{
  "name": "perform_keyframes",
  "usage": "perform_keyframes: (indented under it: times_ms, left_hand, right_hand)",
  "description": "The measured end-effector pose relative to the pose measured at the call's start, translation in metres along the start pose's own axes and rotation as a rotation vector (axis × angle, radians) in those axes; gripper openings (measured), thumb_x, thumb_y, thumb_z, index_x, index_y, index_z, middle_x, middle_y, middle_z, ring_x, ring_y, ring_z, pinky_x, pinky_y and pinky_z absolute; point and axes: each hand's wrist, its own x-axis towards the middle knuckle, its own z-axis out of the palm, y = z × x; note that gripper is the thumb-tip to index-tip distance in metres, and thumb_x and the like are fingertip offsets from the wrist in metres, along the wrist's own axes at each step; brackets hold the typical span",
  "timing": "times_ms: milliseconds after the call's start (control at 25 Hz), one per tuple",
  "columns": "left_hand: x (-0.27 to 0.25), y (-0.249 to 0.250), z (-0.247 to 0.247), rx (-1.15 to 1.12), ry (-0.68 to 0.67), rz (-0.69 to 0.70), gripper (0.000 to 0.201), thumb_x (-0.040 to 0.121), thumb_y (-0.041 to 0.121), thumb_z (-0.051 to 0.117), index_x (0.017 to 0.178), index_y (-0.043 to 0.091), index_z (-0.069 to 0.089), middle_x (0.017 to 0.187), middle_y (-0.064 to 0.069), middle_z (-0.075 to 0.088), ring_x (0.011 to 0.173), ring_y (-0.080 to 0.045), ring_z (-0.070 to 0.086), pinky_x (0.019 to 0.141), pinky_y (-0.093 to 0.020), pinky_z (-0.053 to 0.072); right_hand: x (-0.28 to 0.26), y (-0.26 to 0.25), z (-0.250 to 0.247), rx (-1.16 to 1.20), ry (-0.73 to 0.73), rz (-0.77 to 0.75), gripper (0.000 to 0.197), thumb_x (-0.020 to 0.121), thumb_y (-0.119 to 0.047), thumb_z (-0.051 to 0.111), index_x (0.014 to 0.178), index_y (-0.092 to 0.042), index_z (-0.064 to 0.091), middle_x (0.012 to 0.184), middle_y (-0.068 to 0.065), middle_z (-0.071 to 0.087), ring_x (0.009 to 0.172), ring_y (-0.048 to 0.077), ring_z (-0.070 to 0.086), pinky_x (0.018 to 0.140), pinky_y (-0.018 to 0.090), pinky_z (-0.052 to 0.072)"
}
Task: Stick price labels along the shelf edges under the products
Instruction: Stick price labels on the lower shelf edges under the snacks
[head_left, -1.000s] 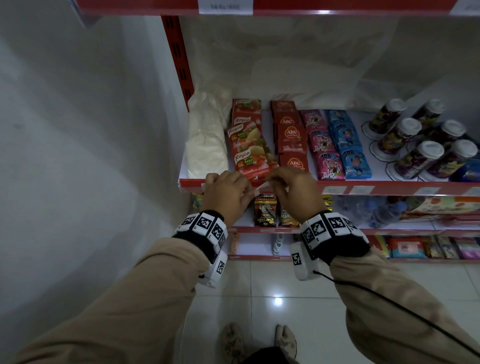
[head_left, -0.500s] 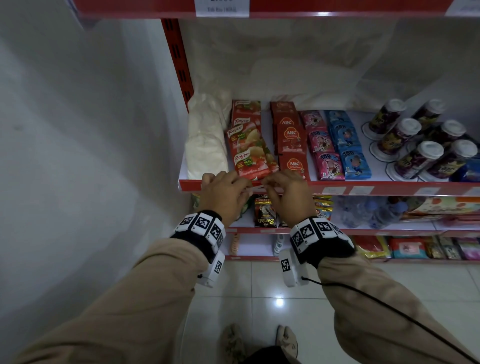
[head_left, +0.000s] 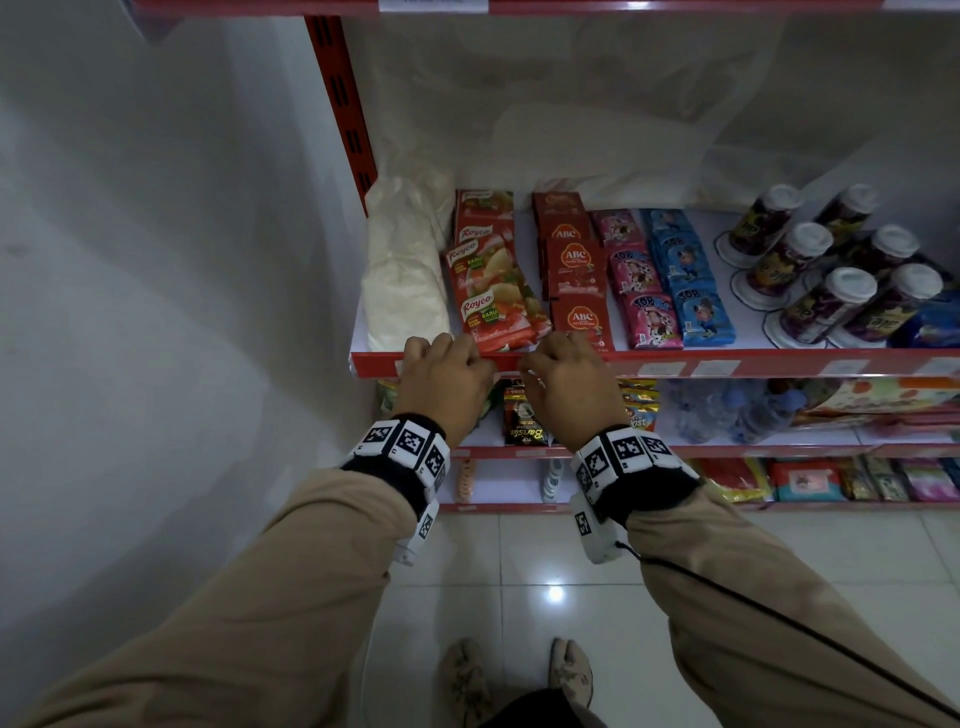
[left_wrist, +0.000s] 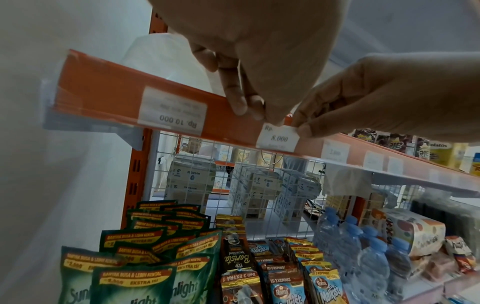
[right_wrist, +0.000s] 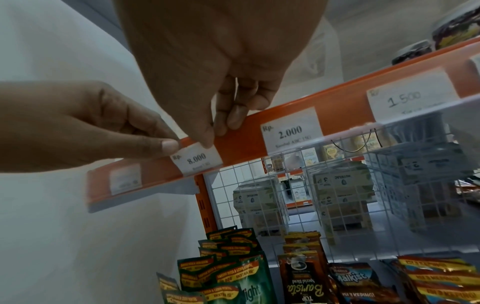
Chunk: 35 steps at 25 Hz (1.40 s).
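Now the small white paper price label marked 8.000 (right_wrist: 196, 159) sits on the glossy orange shelf edge (right_wrist: 241, 142) under the red Royco packets (head_left: 493, 312). Thin and floppy, probably easily creased, so it's best handled by its top corners: left hand (left_wrist: 249, 61) and right hand (right_wrist: 221, 61) each pinch one.

Red-edged shelf (head_left: 779, 358): flour bag (head_left: 402, 275), soup packets (head_left: 493, 291), sauce sachets (head_left: 574, 270), drink sachets (head_left: 670, 280), lidded cups (head_left: 831, 270).
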Motion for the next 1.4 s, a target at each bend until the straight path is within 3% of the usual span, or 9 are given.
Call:
perform_keyframes:
  times_ms: [240,600,800,960,1120,1280,1400]
  left_hand:
    - [-0.001,-0.004,0.001,0.030,-0.006,0.004,0.031,0.097,0.038,0.043,0.105,0.021,0.068,0.104,-0.001,0.059,0.099,-0.025,0.052,0.086,-0.040,0.031]
    - [-0.002,-0.009,-0.002,0.027,0.065,0.013,0.024,0.092,0.036,0.056,0.089,0.019,0.073,0.092,-0.002,0.061,0.089,-0.026,0.055,0.082,-0.041,0.033]
    - [-0.004,-0.008,-0.001,0.033,0.075,0.014,0.019,0.089,0.032,0.060,0.089,0.019,0.073,0.092,-0.002,0.061,0.090,-0.027,0.055,0.082,-0.041,0.034]
    - [-0.006,-0.006,-0.001,0.037,0.078,-0.026,0.017,0.089,0.028,0.059,0.100,0.019,0.069,0.098,-0.002,0.064,0.093,-0.027,0.056,0.083,-0.041,0.034]
    - [-0.010,-0.003,-0.002,0.072,0.057,-0.050,0.018,0.082,0.016,0.064,0.099,0.020,0.068,0.099,-0.003,0.063,0.093,-0.027,0.056,0.082,-0.041,0.035]
    - [-0.013,-0.004,-0.007,0.068,0.050,-0.065,0.031,0.074,0.011,0.067,0.103,0.022,0.068,0.099,0.000,0.065,0.093,-0.025,0.057,0.082,-0.039,0.033]
    - [-0.021,-0.010,-0.013,0.054,0.065,-0.068,0.030,0.072,0.009,0.068,0.100,0.020,0.070,0.097,0.000,0.066,0.091,-0.026,0.058,0.082,-0.040,0.034]
  right_hand:
    - [-0.001,-0.002,0.002,0.018,0.019,0.015,0.015,0.080,-0.009,0.066,0.094,-0.007,0.069,0.093,0.015,0.065,0.088,0.035,0.056,0.066,0.037,0.047]
    - [0.000,-0.003,0.001,-0.011,-0.054,0.036,0.016,0.086,-0.010,0.060,0.098,-0.007,0.069,0.098,0.016,0.061,0.095,0.034,0.052,0.068,0.038,0.048]
    - [0.000,-0.003,-0.003,-0.030,-0.096,0.019,0.022,0.087,-0.010,0.056,0.106,-0.008,0.066,0.101,0.017,0.060,0.096,0.035,0.051,0.072,0.040,0.046]
    - [0.001,-0.002,-0.007,-0.033,-0.169,0.029,0.027,0.091,-0.013,0.049,0.113,-0.010,0.063,0.109,0.016,0.057,0.102,0.033,0.047,0.077,0.040,0.046]
    - [0.001,0.000,-0.012,0.006,-0.216,0.030,0.032,0.088,-0.012,0.051,0.119,-0.012,0.059,0.117,0.013,0.056,0.108,0.032,0.045,0.084,0.042,0.045]
    - [0.000,0.003,-0.014,0.104,-0.189,0.041,0.026,0.088,-0.014,0.053,0.114,-0.011,0.059,0.116,0.011,0.058,0.109,0.029,0.046,0.083,0.040,0.046]
    - [0.001,0.002,-0.017,0.073,-0.151,0.017,0.024,0.090,-0.015,0.049,0.108,-0.009,0.064,0.108,0.013,0.061,0.102,0.031,0.050,0.079,0.039,0.046]
